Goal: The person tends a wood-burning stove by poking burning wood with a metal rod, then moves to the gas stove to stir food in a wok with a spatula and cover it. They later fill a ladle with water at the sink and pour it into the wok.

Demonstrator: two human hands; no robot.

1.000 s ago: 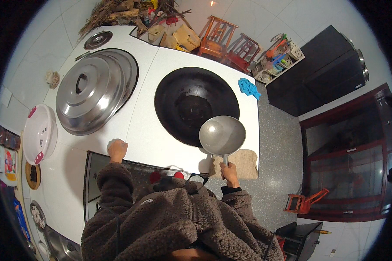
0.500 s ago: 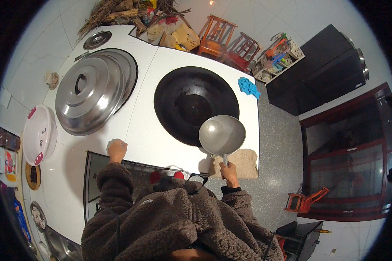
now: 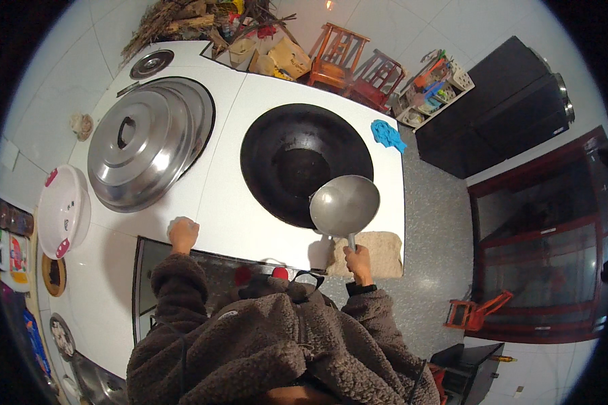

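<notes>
My right hand [image 3: 358, 262] is closed around the short handle of a round metal water scoop [image 3: 345, 204]. The scoop's bowl is over the near right rim of a large black wok [image 3: 277, 145] set into the white stove top [image 3: 233, 233]; I cannot tell whether they touch. Its grey inside faces up. A little dark wetness shows at the wok's bottom. My left hand [image 3: 183, 235] rests closed on the counter's front edge, left of the wok; its fingers are curled and what they hold, if anything, is hidden. Beneath the scoop's handle lies a beige cloth [image 3: 382, 255].
A big domed metal lid [image 3: 142, 145] covers the left burner, with a smaller lid [image 3: 150, 64] behind it. A pink-white basin [image 3: 64, 209] stands at the left. A blue cloth [image 3: 388, 135] lies at the far right corner. Beyond are wooden chairs [image 3: 336, 54] and firewood [image 3: 182, 23].
The scoop has tilted and shifted slightly, so its inside looks more evenly lit. My left hand stays at about the same place on the counter edge.
</notes>
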